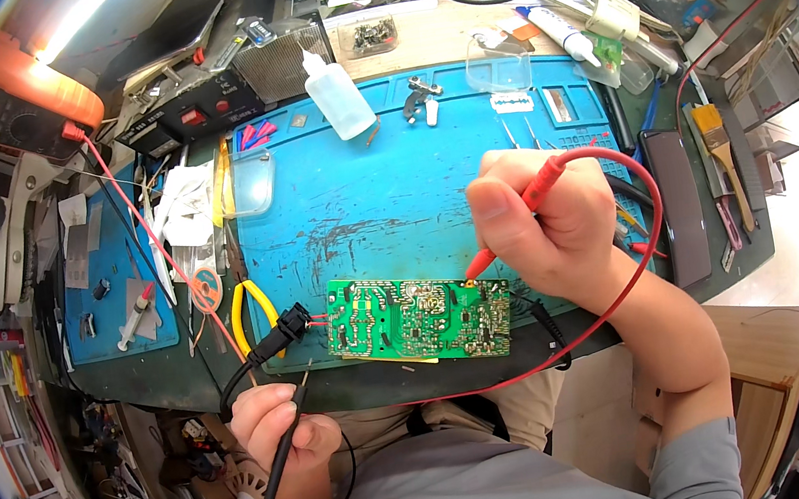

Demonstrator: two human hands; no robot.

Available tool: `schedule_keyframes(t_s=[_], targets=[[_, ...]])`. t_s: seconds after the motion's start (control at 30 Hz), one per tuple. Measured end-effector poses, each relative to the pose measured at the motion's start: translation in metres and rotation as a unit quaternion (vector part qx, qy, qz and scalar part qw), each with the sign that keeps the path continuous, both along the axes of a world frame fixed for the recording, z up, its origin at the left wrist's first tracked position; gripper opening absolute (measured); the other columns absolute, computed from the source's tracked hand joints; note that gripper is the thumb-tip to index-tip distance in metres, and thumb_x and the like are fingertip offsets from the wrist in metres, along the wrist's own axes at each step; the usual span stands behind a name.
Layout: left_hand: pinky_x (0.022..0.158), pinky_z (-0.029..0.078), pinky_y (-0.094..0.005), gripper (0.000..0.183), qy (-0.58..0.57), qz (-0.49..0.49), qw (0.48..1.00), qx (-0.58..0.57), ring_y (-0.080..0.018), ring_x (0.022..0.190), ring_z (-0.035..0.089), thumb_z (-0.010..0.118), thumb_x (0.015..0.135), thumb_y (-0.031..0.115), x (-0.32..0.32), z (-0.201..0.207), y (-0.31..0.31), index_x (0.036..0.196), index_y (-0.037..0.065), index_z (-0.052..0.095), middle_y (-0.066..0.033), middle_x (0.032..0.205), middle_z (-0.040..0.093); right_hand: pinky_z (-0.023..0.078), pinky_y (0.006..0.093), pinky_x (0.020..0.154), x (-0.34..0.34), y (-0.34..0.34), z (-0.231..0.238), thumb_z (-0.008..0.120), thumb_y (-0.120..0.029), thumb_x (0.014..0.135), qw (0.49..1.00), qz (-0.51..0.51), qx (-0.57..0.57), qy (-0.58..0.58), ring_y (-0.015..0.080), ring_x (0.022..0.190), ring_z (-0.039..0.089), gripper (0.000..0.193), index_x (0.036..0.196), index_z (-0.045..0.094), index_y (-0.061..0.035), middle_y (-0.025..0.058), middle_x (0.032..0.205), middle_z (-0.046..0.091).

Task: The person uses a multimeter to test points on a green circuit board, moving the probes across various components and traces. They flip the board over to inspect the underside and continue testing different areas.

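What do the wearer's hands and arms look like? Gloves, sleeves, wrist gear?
The left hand and right hand are ungloved; no watch or wristband shows. The right forearm is bare. The right sleeve is short, plain grey, matching the grey shirt. Little of the left forearm shows.

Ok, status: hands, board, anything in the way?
Left fingers: black probe, off board. Right fingers: red probe at board's upper edge. Black connector beside left end.
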State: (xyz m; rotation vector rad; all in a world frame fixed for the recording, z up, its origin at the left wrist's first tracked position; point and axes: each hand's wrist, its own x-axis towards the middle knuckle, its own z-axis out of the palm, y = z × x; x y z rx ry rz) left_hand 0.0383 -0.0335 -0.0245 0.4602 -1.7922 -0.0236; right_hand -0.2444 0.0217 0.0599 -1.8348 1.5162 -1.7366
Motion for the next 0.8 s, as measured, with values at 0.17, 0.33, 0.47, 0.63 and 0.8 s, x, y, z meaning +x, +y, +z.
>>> schedule_keyframes(t_s=[0.17, 0.33, 0.47, 0.63, 0.8], targets=[[0.059, 0.045, -0.0291, 0.035, -0.011, -0.012, 1.0, 0.017, -0.0211, 0.068, 0.056, 0.049, 0.103, 0.037, 0.0006, 0.0022, 0.0017, 0.094, 0.002, 0.051, -0.0128, 0.082, 0.058, 0.039, 0.0305, 0.043, -0.0009, -0.0001, 0.0001, 0.068, -0.014, 0.093, 1.0, 0.003, 0.001, -0.002, 0.0167, 0.045, 0.05, 0.03, 0.066, 0.057, -0.005, 0.005, 0.056, 0.052], [0.059, 0.046, -0.0298, 0.036, 0.005, -0.02, 1.0, 0.014, -0.0216, 0.068, 0.057, 0.049, 0.102, 0.037, -0.0006, -0.0004, 0.0006, 0.094, 0.003, 0.051, -0.013, 0.082, 0.058, 0.032, 0.0289, 0.044, -0.002, 0.0001, 0.0003, 0.056, -0.01, 0.097, 0.999, 0.013, -0.007, 0.036, 0.0137, 0.048, 0.046, 0.03, 0.069, 0.054, -0.0024, 0.0029, 0.057, 0.052], [0.059, 0.045, -0.0302, 0.036, 0.007, -0.023, 1.0, 0.014, -0.0214, 0.068, 0.056, 0.049, 0.103, 0.037, -0.0019, -0.0007, 0.0009, 0.095, 0.003, 0.051, -0.0129, 0.083, 0.057, 0.034, 0.0299, 0.044, -0.002, 0.0003, -0.0015, 0.059, -0.01, 0.096, 1.0, 0.011, -0.005, 0.018, 0.0151, 0.048, 0.047, 0.029, 0.068, 0.055, -0.0028, 0.0036, 0.057, 0.052], [0.059, 0.045, -0.0302, 0.035, 0.0, -0.029, 0.999, 0.016, -0.0211, 0.067, 0.055, 0.048, 0.103, 0.037, 0.0002, -0.0015, 0.001, 0.095, 0.003, 0.049, -0.0128, 0.084, 0.056, 0.038, 0.0317, 0.045, -0.0014, 0.0006, 0.0003, 0.066, -0.01, 0.093, 1.0, -0.001, 0.009, 0.013, 0.0173, 0.048, 0.05, 0.027, 0.068, 0.056, -0.0042, 0.0043, 0.058, 0.053], [0.059, 0.045, -0.0303, 0.034, -0.007, -0.031, 0.999, 0.018, -0.0211, 0.069, 0.055, 0.047, 0.103, 0.036, 0.0002, -0.0002, 0.0014, 0.095, 0.003, 0.049, -0.0127, 0.085, 0.056, 0.034, 0.0294, 0.045, -0.0002, -0.0003, 0.0007, 0.059, -0.009, 0.095, 1.0, 0.003, -0.002, 0.017, 0.0147, 0.048, 0.048, 0.028, 0.068, 0.054, -0.0026, 0.0033, 0.057, 0.052]])
